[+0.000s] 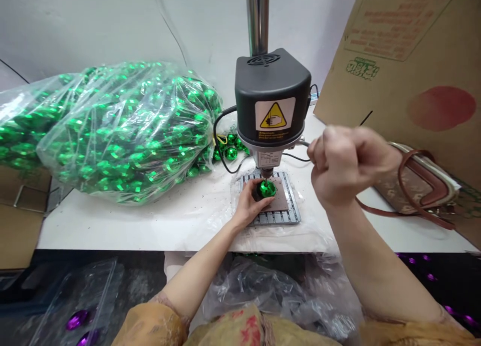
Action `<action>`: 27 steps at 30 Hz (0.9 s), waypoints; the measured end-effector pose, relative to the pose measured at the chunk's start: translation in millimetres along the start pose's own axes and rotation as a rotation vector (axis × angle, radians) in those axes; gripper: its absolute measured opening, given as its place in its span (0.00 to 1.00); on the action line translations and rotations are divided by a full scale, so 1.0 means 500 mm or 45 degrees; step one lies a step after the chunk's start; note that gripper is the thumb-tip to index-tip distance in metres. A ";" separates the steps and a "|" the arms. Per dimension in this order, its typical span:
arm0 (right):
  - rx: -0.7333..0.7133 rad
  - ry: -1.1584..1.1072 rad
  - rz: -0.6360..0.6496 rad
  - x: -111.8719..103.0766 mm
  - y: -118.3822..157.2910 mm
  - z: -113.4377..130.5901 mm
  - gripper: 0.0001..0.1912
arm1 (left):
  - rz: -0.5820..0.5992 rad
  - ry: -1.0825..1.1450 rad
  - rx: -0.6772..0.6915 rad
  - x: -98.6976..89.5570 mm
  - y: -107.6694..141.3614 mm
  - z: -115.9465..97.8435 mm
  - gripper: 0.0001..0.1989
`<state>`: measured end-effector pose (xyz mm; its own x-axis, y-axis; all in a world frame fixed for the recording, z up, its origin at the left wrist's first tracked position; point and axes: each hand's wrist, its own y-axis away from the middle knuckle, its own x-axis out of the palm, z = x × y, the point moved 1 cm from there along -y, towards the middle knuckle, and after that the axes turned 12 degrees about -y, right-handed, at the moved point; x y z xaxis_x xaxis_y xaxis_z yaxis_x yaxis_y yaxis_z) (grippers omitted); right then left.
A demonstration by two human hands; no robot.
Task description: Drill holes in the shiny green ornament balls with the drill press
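A small bench drill press (272, 98) with a black housing stands on the white table. Under its chuck, a shiny green faceted ball (268, 188) sits on a brown pad (280, 201) over the slotted metal base (293, 218). My left hand (250, 205) curls its thumb and fingers around the ball from the left. The drill bit comes down onto the top of the ball, though its tip is hard to make out. To the right of the machine, my right hand (345, 163) is closed in a fist around the feed lever (305, 143), most of which the hand hides.
A big clear plastic bag (128, 130) of green faceted balls fills the left side, with loose green balls (230, 153) by its tied end. A cardboard box (406, 50) and a brown handbag (417, 180) stand at right. Purple balls (77, 319) lie below the table.
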<state>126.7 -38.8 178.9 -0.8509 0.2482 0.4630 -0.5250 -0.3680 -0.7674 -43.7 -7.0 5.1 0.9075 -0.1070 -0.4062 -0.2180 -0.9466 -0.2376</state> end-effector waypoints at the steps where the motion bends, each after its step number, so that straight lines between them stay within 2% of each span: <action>1: 0.009 -0.012 -0.061 0.014 -0.023 0.006 0.24 | -0.003 0.005 -0.010 0.001 0.001 0.001 0.28; 5: 0.332 -0.023 -0.066 0.066 -0.110 0.007 0.22 | -0.009 0.000 -0.036 0.003 0.001 -0.005 0.29; 9: 0.609 -0.096 -0.088 0.087 -0.147 0.002 0.22 | -0.101 -0.043 -0.009 -0.005 0.008 -0.031 0.26; 12: 0.650 -0.125 -0.095 0.089 -0.148 0.004 0.23 | -0.328 -0.124 0.051 -0.020 0.051 -0.048 0.24; 14: 0.616 -0.135 -0.096 0.088 -0.146 0.004 0.23 | -0.384 -0.211 0.205 -0.030 0.103 -0.049 0.25; 16: 0.578 -0.131 -0.098 0.088 -0.144 0.003 0.22 | -0.234 -0.334 0.507 -0.033 0.167 -0.043 0.27; 19: 0.549 -0.093 -0.103 0.088 -0.143 -0.001 0.23 | 0.125 -0.653 1.052 -0.028 0.264 -0.023 0.23; 21: 0.509 -0.087 -0.107 0.086 -0.141 -0.003 0.23 | 0.299 -0.885 1.217 -0.027 0.312 -0.006 0.24; 23: 0.474 -0.094 -0.094 0.083 -0.139 -0.005 0.21 | 0.396 -0.964 1.185 -0.035 0.339 0.007 0.27; 24: 0.454 -0.099 -0.082 0.081 -0.138 -0.006 0.20 | 0.375 -0.932 1.136 -0.045 0.344 0.011 0.27; 25: 0.443 -0.103 -0.064 0.079 -0.137 -0.008 0.19 | 0.295 -0.866 1.092 -0.059 0.341 0.013 0.24; 27: 0.408 -0.112 -0.022 0.077 -0.135 -0.010 0.18 | -0.028 -0.722 0.938 -0.098 0.308 0.012 0.15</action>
<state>129.7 0.1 246.5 -0.8329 0.1835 0.5221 -0.5070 -0.6312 -0.5870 -124.2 -145.9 -16.9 0.6454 0.2568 -0.7193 -0.5523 -0.4936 -0.6718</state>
